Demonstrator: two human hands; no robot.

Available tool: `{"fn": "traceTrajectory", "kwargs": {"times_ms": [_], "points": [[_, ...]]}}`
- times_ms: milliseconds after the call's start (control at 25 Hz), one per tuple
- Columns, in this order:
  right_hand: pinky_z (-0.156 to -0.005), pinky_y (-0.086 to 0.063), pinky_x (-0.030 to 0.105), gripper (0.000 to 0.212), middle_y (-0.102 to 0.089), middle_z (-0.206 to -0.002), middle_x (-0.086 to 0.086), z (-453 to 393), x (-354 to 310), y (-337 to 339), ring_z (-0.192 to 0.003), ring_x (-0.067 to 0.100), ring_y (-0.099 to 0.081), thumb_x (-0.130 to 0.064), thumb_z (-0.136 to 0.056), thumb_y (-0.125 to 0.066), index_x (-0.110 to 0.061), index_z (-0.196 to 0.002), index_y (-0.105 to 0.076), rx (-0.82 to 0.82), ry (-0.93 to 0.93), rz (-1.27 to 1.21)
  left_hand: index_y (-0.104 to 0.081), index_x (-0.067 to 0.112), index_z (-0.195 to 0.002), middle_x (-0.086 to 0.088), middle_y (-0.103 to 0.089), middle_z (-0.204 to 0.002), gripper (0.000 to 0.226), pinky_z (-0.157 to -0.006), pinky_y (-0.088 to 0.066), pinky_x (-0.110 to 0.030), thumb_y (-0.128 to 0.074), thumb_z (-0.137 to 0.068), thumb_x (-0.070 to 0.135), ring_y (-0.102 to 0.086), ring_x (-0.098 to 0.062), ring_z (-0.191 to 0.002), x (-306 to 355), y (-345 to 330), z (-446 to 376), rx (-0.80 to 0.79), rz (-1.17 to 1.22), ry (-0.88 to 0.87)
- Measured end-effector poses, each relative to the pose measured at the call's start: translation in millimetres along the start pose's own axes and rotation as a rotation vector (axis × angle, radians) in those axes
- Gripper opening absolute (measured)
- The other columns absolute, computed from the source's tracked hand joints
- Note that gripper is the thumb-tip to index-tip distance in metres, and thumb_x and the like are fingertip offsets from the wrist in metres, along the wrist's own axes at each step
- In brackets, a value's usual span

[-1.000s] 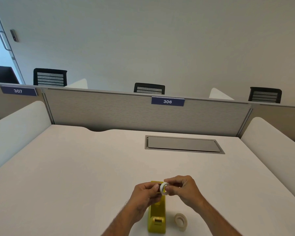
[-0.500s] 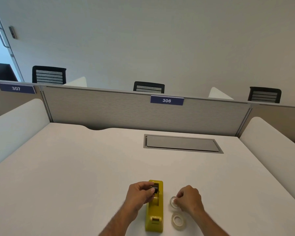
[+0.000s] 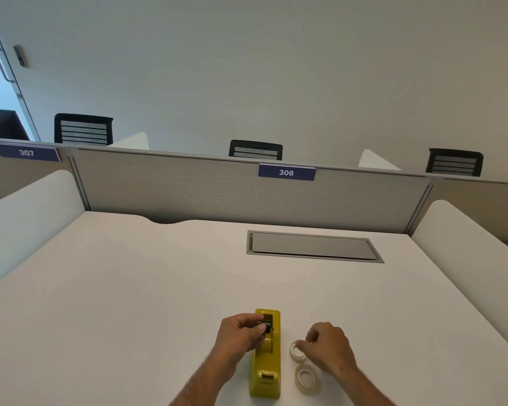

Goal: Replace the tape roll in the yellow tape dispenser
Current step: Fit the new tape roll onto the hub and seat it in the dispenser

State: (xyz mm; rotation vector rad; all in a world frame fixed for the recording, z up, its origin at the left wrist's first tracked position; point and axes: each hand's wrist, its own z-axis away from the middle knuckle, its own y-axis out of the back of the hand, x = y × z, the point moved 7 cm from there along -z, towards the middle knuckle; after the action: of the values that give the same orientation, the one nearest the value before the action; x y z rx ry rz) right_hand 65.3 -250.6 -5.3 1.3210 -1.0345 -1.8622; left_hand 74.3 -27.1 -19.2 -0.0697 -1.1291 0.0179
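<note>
The yellow tape dispenser (image 3: 266,364) stands lengthwise on the white desk near the front edge. My left hand (image 3: 241,335) pinches a small black spool core (image 3: 267,324) above the dispenser's open cradle. Just right of the dispenser a small white tape roll (image 3: 296,351) lies flat on the desk, with the fingertips of my right hand (image 3: 329,348) touching it. A second, clear tape roll (image 3: 306,378) lies flat nearer to me, below my right hand and apart from it.
A grey cable hatch (image 3: 314,247) is set into the white desk (image 3: 129,288) behind the work spot. A grey partition (image 3: 217,189) with the label 306 closes the back, white side screens flank the desk, and black chairs stand beyond.
Both hands held the white roll and core above the dispenser. They parted: the right hand set the roll down on the desk, the left kept the black core over the cradle.
</note>
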Motion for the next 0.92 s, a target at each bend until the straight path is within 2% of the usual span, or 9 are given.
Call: {"fn": "traceTrajectory", "kwargs": {"times_ms": [200, 360, 440, 520, 640, 800, 920], "points": [[-0.064, -0.045, 0.023, 0.055, -0.060, -0.089, -0.011, 35, -7, -8, -0.076, 0.007, -0.054, -0.062, -0.051, -0.073, -0.028, -0.089, -0.052, -0.203, 0.017, 0.158, -0.071, 0.011, -0.111, -0.007, -0.071, -0.110, 0.025, -0.082, -0.064, -0.034, -0.071, -0.088, 0.001, -0.072, -0.024, -0.097, 0, -3, 1, -0.005, -0.006, -0.014], [-0.069, -0.047, 0.022, 0.051, -0.060, -0.095, -0.009, 43, -3, -13, -0.084, 0.010, -0.056, -0.053, -0.051, -0.073, -0.029, -0.093, -0.055, -0.200, 0.046, 0.096, -0.071, 0.012, -0.111, -0.007, -0.073, -0.107, 0.025, -0.080, -0.064, -0.032, -0.072, -0.088, 0.002, -0.074, -0.023, -0.095, 0, -3, 3, -0.014, -0.004, -0.033], [-0.065, -0.052, 0.021, 0.045, -0.065, -0.091, -0.006, 42, -6, -12, -0.078, 0.009, -0.061, -0.048, -0.053, -0.077, -0.029, -0.092, -0.062, -0.195, 0.052, -0.063, -0.072, 0.011, -0.110, -0.008, -0.074, -0.106, 0.024, -0.079, -0.064, -0.032, -0.072, -0.088, 0.001, -0.074, -0.024, -0.094, 0, -2, 4, -0.015, 0.006, -0.034], [-0.063, -0.061, 0.031, 0.036, -0.069, -0.090, 0.001, 40, -11, -11, -0.074, 0.017, -0.068, -0.037, -0.059, -0.084, -0.025, -0.089, -0.070, -0.200, 0.056, -0.389, -0.072, 0.011, -0.108, -0.009, -0.075, -0.105, 0.024, -0.077, -0.064, -0.031, -0.072, -0.087, 0.000, -0.075, -0.024, -0.093, 0, -1, 5, -0.017, 0.016, -0.037], [-0.069, -0.063, 0.042, 0.031, -0.067, -0.102, 0.014, 43, -26, -3, -0.084, 0.029, -0.072, -0.015, -0.071, -0.087, -0.017, -0.099, -0.073, -0.276, 0.077, -0.802, -0.074, 0.011, -0.106, -0.008, -0.077, -0.102, 0.022, -0.074, -0.063, -0.029, -0.073, -0.086, 0.001, -0.076, -0.023, -0.090, 0, -2, 9, -0.031, 0.024, -0.062], [-0.075, -0.060, 0.040, 0.041, -0.069, -0.111, 0.015, 43, -42, 1, -0.093, 0.032, -0.071, -0.001, -0.071, -0.083, -0.011, -0.109, -0.071, -0.342, 0.130, -1.025, -0.076, 0.008, -0.106, -0.011, -0.078, -0.103, 0.023, -0.080, -0.064, -0.036, -0.076, -0.084, 0.001, -0.076, -0.027, -0.092, 5, -7, 14, -0.092, 0.008, -0.122], [-0.088, -0.056, 0.054, 0.049, -0.070, -0.114, 0.012, 40, -46, -1, -0.099, 0.034, -0.070, -0.006, -0.067, -0.088, -0.014, -0.111, -0.070, -0.371, 0.158, -1.043, -0.077, 0.006, -0.106, -0.012, -0.079, -0.102, 0.023, -0.085, -0.063, -0.040, -0.076, -0.084, 0.000, -0.076, -0.029, -0.092, 10, -9, 16, -0.129, 0.018, -0.160]]}}
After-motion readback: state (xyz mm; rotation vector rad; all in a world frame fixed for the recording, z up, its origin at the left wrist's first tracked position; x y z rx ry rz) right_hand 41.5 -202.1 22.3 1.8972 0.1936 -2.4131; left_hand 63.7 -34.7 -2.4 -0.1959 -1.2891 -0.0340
